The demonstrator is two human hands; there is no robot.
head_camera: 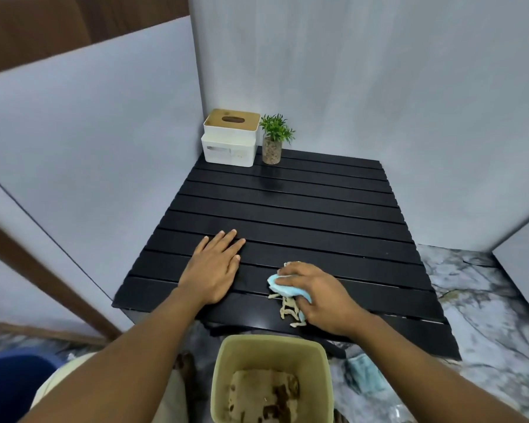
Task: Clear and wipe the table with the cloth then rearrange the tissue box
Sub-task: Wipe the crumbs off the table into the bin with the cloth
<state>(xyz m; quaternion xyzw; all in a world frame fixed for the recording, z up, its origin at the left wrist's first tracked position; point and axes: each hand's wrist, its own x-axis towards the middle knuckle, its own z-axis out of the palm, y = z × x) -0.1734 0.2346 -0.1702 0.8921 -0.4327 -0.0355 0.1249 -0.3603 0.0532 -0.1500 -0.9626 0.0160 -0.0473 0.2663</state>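
My right hand (318,296) grips a light blue cloth (283,289) near the front edge of the black slatted table (303,209). A small pile of pale scraps (289,311) lies on the table just under and beside that hand. My left hand (216,265) rests flat on the table with straight fingers, to the left of the cloth. The white tissue box (231,138) with a wooden lid stands in the far left corner of the table, against the walls.
A small potted plant (274,140) in a glass jar stands right of the tissue box. A beige bin (272,380) holding scraps sits on the floor below the table's front edge. Another blue cloth (365,375) lies on the marbled floor. White walls enclose the table's back and left.
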